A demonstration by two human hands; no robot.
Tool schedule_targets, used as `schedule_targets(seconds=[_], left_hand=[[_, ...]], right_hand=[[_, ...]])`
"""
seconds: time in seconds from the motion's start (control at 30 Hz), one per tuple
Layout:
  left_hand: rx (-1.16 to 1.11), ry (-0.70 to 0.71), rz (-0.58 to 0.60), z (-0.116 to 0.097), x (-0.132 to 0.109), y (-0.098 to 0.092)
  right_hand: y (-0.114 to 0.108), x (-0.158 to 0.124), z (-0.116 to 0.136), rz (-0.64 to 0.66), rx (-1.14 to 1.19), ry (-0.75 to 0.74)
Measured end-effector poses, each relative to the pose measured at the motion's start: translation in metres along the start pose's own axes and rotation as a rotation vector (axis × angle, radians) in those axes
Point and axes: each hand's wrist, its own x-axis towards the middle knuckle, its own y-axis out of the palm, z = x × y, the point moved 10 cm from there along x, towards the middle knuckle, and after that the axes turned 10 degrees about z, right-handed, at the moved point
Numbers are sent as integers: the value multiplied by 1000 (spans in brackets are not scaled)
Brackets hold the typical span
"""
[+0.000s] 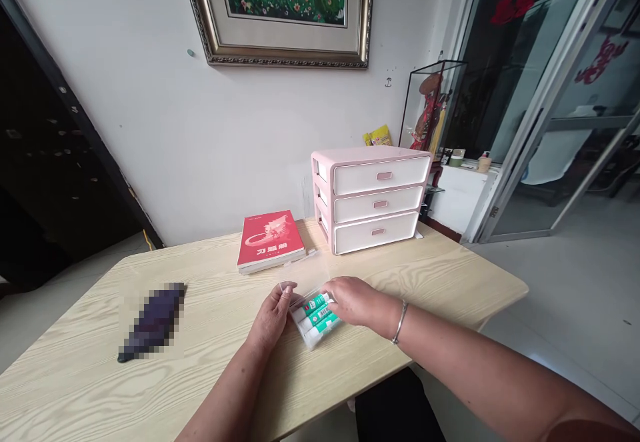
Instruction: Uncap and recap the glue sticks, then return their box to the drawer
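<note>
A clear plastic zip bag [311, 343] lies on the table near its front edge, holding three green-and-white tubes that look like glue sticks [320, 313], side by side. My left hand [273, 312] grips the bag's left edge, thumb on top. From the right, my right hand [353, 301] is closed over the bag's upper right part, its fingertips beside the ends of the tubes. The bag's clear upper part, with its slider strip [300, 259], stretches away from me toward the red book. My right fingers hide some of the bag's right side.
A thick red book [271, 237] lies behind the bag. Beside it stands a pink-and-white three-drawer box [377, 202], drawers closed. A blurred dark object [153, 322] lies on the left of the wooden table [210, 389]. The table's front edge runs close below my hands.
</note>
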Motion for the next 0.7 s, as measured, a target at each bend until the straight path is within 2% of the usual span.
schedule_targets(seconds=[0.17,0.3,0.43,0.6,0.7], left_hand=[[-73,46,112,7,5,11],[-86,61,158,12,7,14],[-102,65,188,14,9,16],[-140,71,195,14,8,18],[-156,73,192,12,8,19]], right_hand=[[5,4,13,96,-47,152],[15,6,12,119,0,247],[19,8,-4,65,107,305],[28,9,-33,-38,451,366],[35,11,-41,-68,558,361]])
